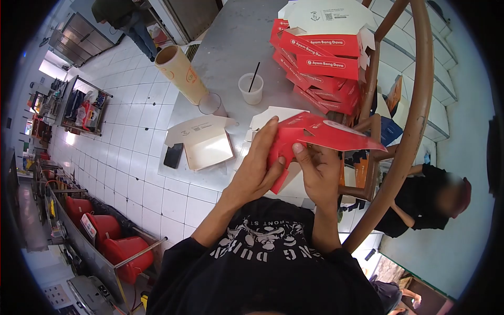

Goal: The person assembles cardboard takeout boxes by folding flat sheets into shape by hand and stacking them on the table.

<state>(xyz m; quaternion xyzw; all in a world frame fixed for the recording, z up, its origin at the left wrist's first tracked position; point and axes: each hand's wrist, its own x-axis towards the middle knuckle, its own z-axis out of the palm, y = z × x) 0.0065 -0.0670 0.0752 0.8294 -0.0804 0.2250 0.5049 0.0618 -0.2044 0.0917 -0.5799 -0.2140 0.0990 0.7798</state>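
Observation:
Both my hands grip a red cardboard food box (310, 128), partly folded, held up over the near edge of the metal table (220, 47). My left hand (260, 165) wraps its left side, thumb on the near panel. From the right, my right hand (319, 170) pinches the near edge with the thumb on top; some of its fingers are hidden behind the card. An open box (210, 149) with a white inside lies to the left, beside a black phone (173, 155). Part of another white-sided box (257, 122) shows behind my left hand.
Stacked red boxes (328, 65) stand at the back right, near a brown wooden frame (420, 105). A plastic cup with a straw (251, 88), a clear cup (212, 105) and a large roll (181, 73) are on the table. One person (428, 199) is at right, another (123, 21) far left.

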